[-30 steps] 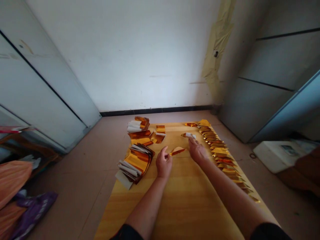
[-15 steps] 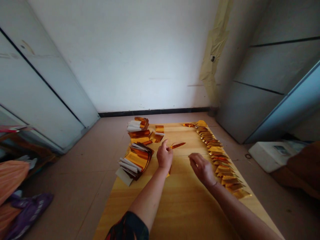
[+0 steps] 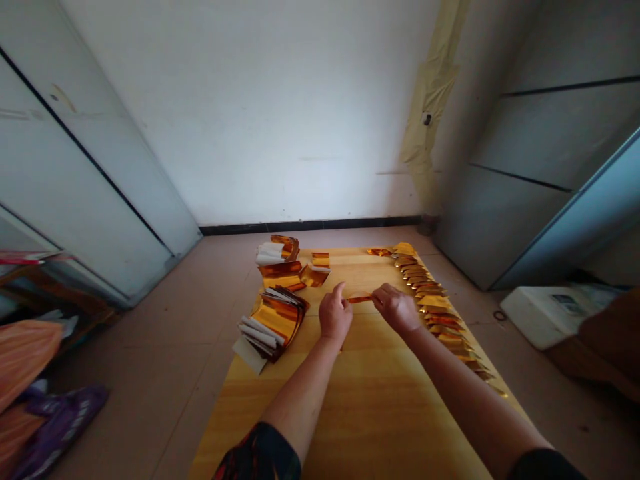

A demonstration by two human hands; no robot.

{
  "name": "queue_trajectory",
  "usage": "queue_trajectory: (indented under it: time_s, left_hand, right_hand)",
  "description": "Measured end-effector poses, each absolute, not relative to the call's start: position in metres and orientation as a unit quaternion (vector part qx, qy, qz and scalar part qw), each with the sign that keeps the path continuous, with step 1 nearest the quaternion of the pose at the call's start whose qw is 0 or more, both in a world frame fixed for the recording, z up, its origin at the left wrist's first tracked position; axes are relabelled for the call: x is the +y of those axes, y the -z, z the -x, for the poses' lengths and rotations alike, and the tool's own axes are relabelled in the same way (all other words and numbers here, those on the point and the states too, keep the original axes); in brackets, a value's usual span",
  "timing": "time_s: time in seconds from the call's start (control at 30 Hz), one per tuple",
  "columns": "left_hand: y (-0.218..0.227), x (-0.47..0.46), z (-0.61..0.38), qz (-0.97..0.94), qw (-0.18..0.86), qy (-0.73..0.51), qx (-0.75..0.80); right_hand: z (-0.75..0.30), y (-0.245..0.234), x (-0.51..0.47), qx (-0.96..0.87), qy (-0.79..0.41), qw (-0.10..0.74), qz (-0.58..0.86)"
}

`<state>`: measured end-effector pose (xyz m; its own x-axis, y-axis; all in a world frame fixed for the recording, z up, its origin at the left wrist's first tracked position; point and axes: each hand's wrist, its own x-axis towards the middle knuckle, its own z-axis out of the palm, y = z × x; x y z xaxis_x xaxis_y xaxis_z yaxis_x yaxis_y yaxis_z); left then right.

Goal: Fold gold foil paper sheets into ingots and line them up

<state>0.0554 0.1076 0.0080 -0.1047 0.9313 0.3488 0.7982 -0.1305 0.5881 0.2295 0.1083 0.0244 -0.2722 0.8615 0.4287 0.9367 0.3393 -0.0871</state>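
A narrow gold foil strip (image 3: 359, 299) runs across the frame just above centre, between my hands. My right hand (image 3: 397, 309) has its fingers curled in narrow, pinching the strip's right end. My left hand (image 3: 335, 315) is at the other end with the index finger (image 3: 339, 288) pointing up; I can't tell whether it grips the strip or only touches it. Both hands are over a yellow wood-grain board (image 3: 360, 407) on the floor. Just right of my right hand, a long row of folded gold foil pieces (image 3: 434, 301) runs along the board's right edge. Left of my left hand is a fanned stack of gold foil with white paper ends (image 3: 273, 323), with a smaller stack (image 3: 278, 251) and loose foil pieces (image 3: 316, 275) above it. Floor tiles (image 3: 150, 347) surround the board, a white box (image 3: 537, 317) sits at right, and orange cloth (image 3: 25, 360) and a purple bag (image 3: 60, 420) lie at lower left.
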Motion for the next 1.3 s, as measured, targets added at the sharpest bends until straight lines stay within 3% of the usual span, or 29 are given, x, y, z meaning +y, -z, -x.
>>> queue_trajectory:
  time_s: [0.4,0.9,1.1,1.3]
  left_hand:
    - [-0.01,0.107,-0.057,-0.672,0.094,-0.368,0.635]
    - [-0.016,0.108,-0.058,-0.684,0.105,-0.359,0.627]
    - [-0.029,0.104,-0.053,-0.698,0.08,-0.312,0.639]
    - [-0.017,0.045,-0.03,-0.733,0.012,-0.388,0.558]
  right_hand:
    - [-0.233,-0.025,0.114,-0.813,0.143,0.142,0.546]
    - [-0.232,-0.034,0.114,-0.822,0.158,0.137,0.529]
    - [-0.237,-0.032,0.126,-0.815,0.183,0.15,0.529]
    - [-0.255,-0.037,0.16,-0.779,0.186,0.124,0.586]
